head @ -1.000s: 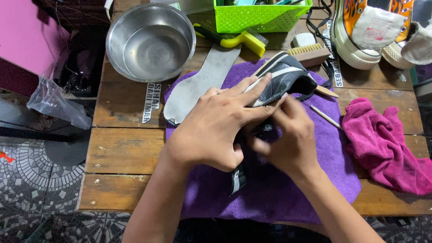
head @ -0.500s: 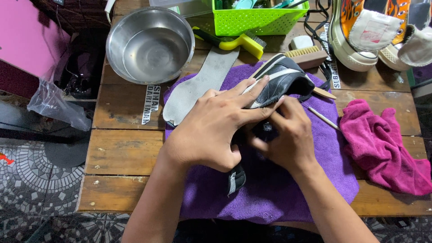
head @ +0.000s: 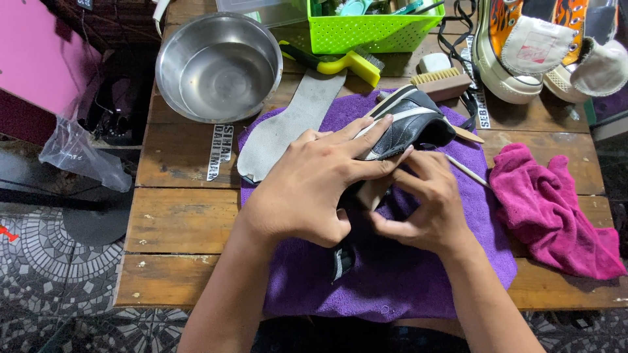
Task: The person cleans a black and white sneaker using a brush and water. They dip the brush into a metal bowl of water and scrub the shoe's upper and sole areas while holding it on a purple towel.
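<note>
Nearest me, my left hand [head: 307, 189] lies flat over a black shoe with white stripes [head: 402, 124], fingers [head: 366, 131] stretched and slightly spread along its side, pinning it down on the purple towel [head: 405, 281]. My right hand [head: 425, 209] sits just beside it, its fingers curled and pinched on something small at the shoe's opening; I cannot tell what, since the hands cover it. The shoe rests tilted on the towel near the middle of the wooden table [head: 176, 222], toe pointing away from me.

To do this well, I judge the left hand should keep firm, even pressure so the shoe does not roll, while the right works in short, controlled moves close to the grip, without tugging the upper out of shape.

To the right lies a crumpled pink cloth [head: 556, 209], touching the towel's edge. Beyond the hands, a grey insole [head: 294, 124] lies partly on the towel, and a wooden-backed brush [head: 445, 82] sits just past the toe. Farther off stand a steel bowl [head: 219, 65], a yellow-handled brush [head: 340, 62], a green plastic basket [head: 373, 29] and a pair of high-top sneakers with flame print [head: 523, 46].
</note>
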